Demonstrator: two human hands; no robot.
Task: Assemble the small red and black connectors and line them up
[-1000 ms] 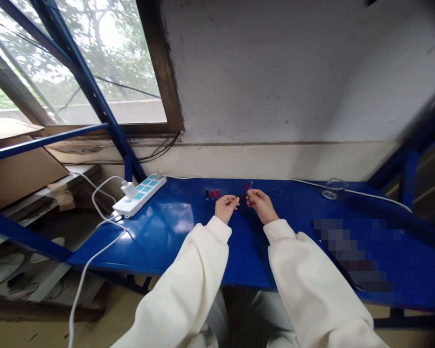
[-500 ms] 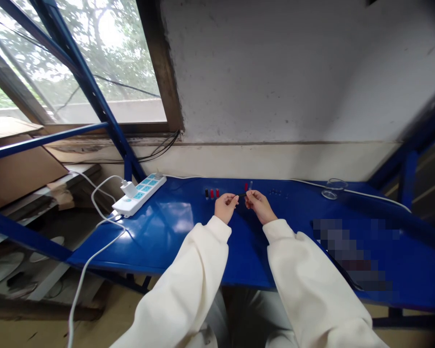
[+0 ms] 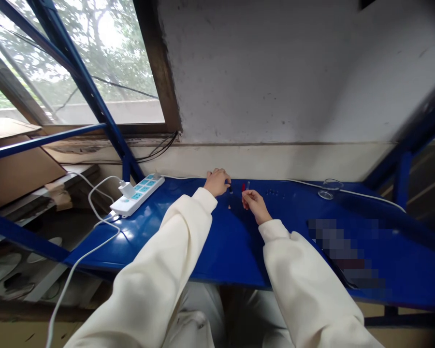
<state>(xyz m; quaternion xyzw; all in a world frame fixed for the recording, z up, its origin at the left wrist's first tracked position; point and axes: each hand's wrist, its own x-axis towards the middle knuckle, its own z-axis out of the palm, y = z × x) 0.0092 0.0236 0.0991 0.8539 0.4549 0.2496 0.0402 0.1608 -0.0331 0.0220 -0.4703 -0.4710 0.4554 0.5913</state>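
My left hand [image 3: 216, 181] reaches over the far part of the blue table [image 3: 217, 241], fingers curled downward. A small black cylinder with a paler lower end [image 3: 231, 190] is at its fingertips. Nearer to me lies a tiny pale orange piece [image 3: 229, 207]. To the right, my right hand [image 3: 253, 203] has its thumb and fingers pinched together; what they hold is too small to make out. Just beyond those fingers are a small red cylinder [image 3: 243, 187] and a clear tube-like piece [image 3: 248, 185]. My left hand hides the spot where the short row of small cylinders stood.
Several tiny clear pieces [image 3: 273, 192] lie right of my right hand. Clear round rings [image 3: 326, 194] rest farther right by a white cable. A white power strip [image 3: 136, 197] with a plugged-in charger is at the left. A dark, pixelated item [image 3: 342, 256] lies at the right.
My hands were together around a small black piece. My left hand has moved left and away, over the row of small cylinders; my right hand has stayed almost in place.
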